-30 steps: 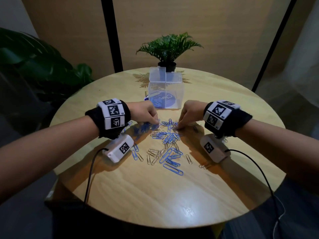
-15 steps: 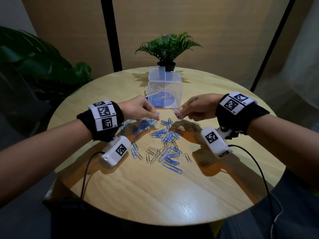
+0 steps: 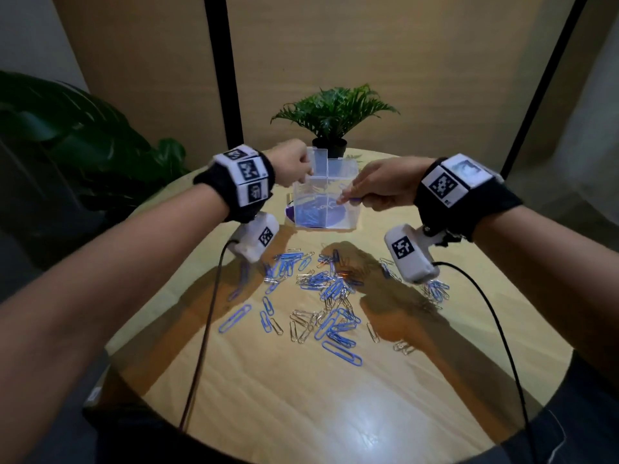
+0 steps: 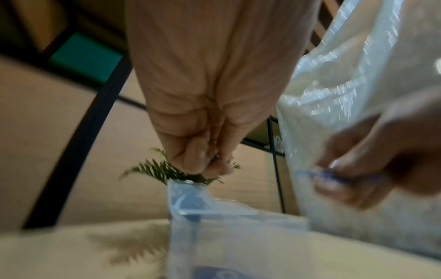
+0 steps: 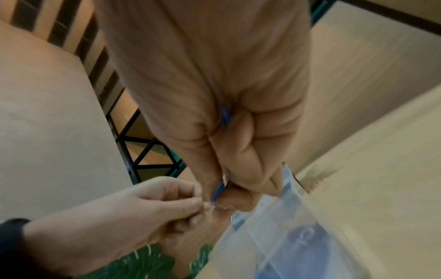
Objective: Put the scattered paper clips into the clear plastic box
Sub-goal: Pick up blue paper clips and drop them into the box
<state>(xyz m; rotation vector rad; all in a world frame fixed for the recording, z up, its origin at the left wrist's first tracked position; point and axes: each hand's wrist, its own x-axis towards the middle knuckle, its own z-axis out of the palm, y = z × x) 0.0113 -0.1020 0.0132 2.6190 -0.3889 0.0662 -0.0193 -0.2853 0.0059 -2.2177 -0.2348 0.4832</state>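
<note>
The clear plastic box [image 3: 345, 216] stands at the far side of the round wooden table [image 3: 301, 396], its lid [image 3: 318, 162] upright. Blue clips lie inside it. My left hand [image 3: 306, 172] hovers over the box's left rim, fingertips pinched on a small silvery paper clip [image 5: 208, 205]. From the right, my right hand [image 3: 346, 199] reaches over the box and pinches a blue paper clip [image 3: 353, 200], which also shows as a blue clip [image 5: 218, 188] in the right wrist view. Several blue and silver paper clips [image 3: 321, 296] lie scattered mid-table.
A small potted plant [image 3: 331, 118] stands just behind the box. A large leafy plant [image 3: 83, 145] fills the left beyond the table edge. Cables [image 3: 201, 346] run from both wrist cameras across the table's near half.
Both hands rose from the pile of clips and moved away to the box, each carrying a pinched clip. The pile now lies uncovered below them.
</note>
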